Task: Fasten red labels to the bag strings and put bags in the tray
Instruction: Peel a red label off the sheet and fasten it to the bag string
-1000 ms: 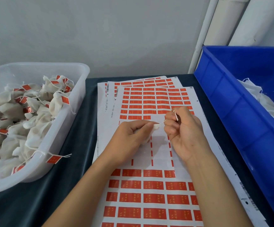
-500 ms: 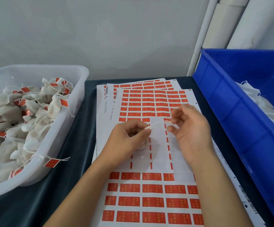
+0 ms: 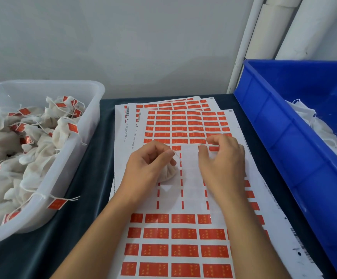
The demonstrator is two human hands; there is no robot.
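Stacked white label sheets [image 3: 185,198] lie mid-table on the dark cloth-covered table [image 3: 87,178], running from the back edge to the near edge. A translucent plastic tray [image 3: 83,125] of tagged cloth bags [image 3: 30,154] sits at the left edge; a blue plastic crate [image 3: 284,137] at the right edge.

Dark table [image 3: 77,228]: white tray [image 3: 87,137] left, label sheets [image 3: 183,234] centre (overlapping), blue bin [image 3: 284,158] right.
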